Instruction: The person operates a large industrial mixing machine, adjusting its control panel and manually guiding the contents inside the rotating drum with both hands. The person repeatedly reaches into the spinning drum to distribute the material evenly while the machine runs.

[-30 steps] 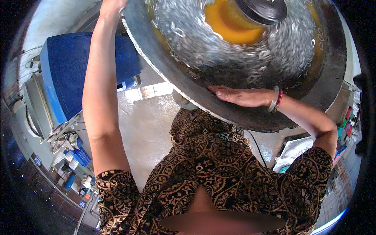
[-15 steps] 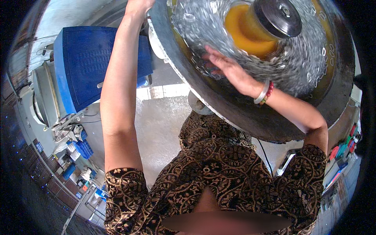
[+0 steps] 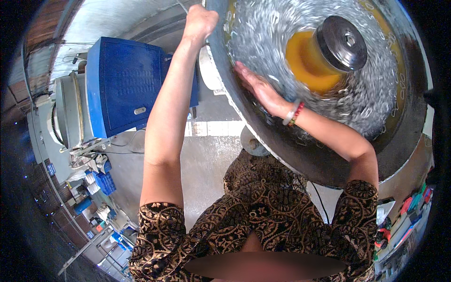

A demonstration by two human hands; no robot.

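Silvery pieces (image 3: 268, 37), blurred, around yellow hub (image 3: 305, 54); dark, pale-rimmed bowl (image 3: 329, 164)

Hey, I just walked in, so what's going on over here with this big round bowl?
A person is at a large round bowl full of small shiny pieces, which look streaked, as if moving around the yellow center column with its black cap. The person's right hand is open inside the bowl, near its left wall, at the edge of the pieces. The left hand is closed at the left rim; what it grips is unclear.
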